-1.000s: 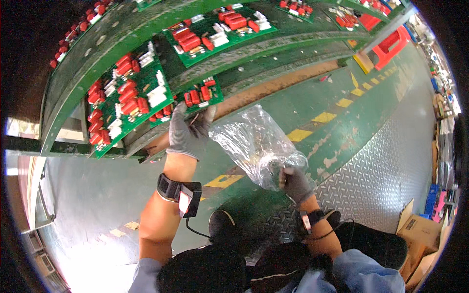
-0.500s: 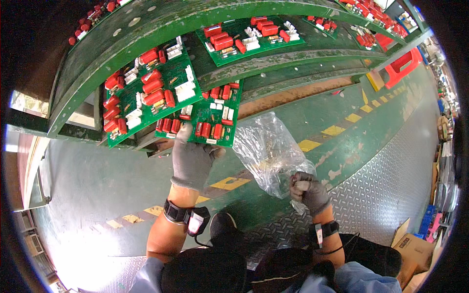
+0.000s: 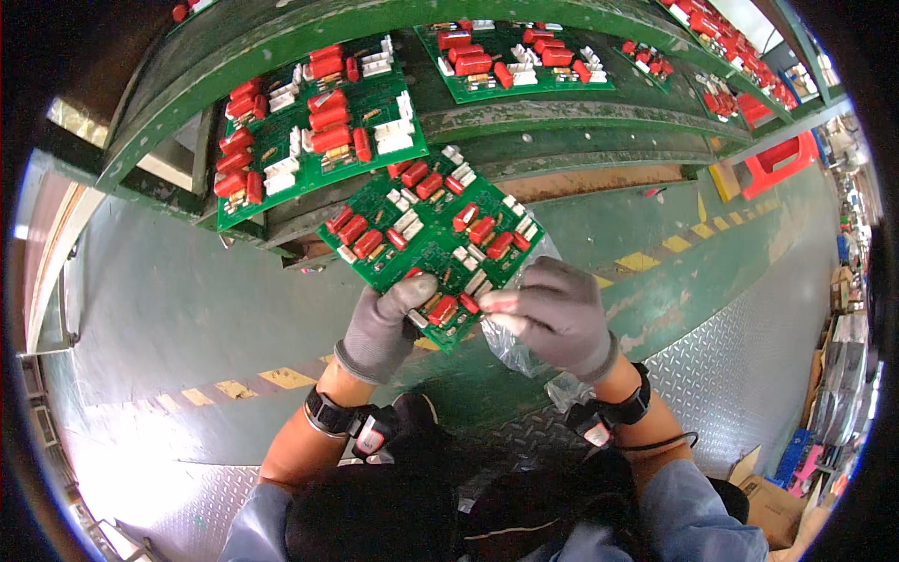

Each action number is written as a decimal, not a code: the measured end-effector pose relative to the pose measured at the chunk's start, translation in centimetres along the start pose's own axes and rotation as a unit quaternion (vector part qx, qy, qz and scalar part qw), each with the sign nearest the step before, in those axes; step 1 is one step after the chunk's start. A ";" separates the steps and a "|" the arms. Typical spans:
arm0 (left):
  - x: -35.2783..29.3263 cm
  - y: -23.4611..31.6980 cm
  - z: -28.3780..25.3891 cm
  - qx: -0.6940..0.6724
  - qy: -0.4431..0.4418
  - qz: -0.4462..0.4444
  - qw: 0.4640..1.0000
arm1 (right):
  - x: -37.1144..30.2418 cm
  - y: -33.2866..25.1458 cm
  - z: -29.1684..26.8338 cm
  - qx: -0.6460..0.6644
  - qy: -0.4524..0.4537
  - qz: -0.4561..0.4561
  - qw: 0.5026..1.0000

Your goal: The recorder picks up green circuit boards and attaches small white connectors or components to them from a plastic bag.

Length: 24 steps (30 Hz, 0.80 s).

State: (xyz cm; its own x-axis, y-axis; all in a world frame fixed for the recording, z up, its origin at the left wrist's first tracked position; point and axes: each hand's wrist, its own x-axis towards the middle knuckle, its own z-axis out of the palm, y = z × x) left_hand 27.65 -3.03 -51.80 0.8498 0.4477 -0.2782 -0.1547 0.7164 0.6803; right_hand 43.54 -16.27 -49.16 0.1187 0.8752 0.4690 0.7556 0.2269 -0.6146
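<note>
My left hand (image 3: 389, 323), in a grey glove, grips the near corner of a green circuit board (image 3: 435, 253), thumb on top and fingers underneath. The board is tilted and carries red cylindrical components and white connectors. At its right edge my right hand (image 3: 557, 318), also gloved, has its fingers pinched together beside a red component (image 3: 469, 303). What lies between those fingertips is too small and blurred to make out. Behind and below the right hand shows a clear plastic bag (image 3: 510, 348), partly hidden by the hand and the board.
A green metal rack (image 3: 524, 117) stands ahead, with another board (image 3: 323, 140) jutting over its near left edge and one more (image 3: 515, 66) further along. Beyond the yellow-striped floor are a red plastic stool (image 3: 782, 164) and, at lower right, a cardboard box (image 3: 773, 506).
My left hand has brought its board nearer and turned it. My right hand has moved up and left from the plastic bag's near end to the board's edge.
</note>
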 end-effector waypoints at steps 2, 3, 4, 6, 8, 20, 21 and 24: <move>0.1 -0.3 -0.1 0.030 0.007 0.003 1.000 | 0.8 -0.5 0.5 -0.033 -0.010 -0.048 0.998; 0.1 -0.4 -0.3 0.065 0.013 0.003 0.998 | 1.1 -0.7 0.8 -0.038 -0.007 -0.070 0.997; 0.2 -0.6 -0.5 0.061 0.021 0.003 0.998 | 1.2 -0.8 0.6 -0.038 -0.011 -0.073 0.997; 0.4 -0.8 -0.7 0.060 0.015 0.007 0.998 | 1.4 -1.1 0.4 -0.089 -0.045 -0.084 0.991; 0.5 -0.7 -0.6 0.060 0.008 0.008 0.998 | 1.6 -1.0 0.4 -0.102 -0.053 -0.099 0.988; 0.6 -0.8 0.4 0.042 0.037 0.040 0.998 | 2.9 -1.2 0.2 -0.154 -0.114 -0.149 0.970; 0.6 -0.9 0.4 0.051 0.041 0.051 0.997 | 2.9 -1.2 0.3 -0.173 -0.126 -0.144 0.966; 0.6 -0.8 0.3 0.067 0.051 0.043 0.995 | 2.8 -1.2 0.5 -0.178 -0.121 -0.134 0.967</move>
State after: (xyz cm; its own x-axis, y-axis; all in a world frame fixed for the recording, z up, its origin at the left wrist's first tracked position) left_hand 28.40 -3.50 -52.34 0.7793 0.5616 -0.2782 -0.1497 0.5978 0.7876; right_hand 42.65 -13.88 -47.48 -0.2351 0.8893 0.3922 0.9171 0.3366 -0.2135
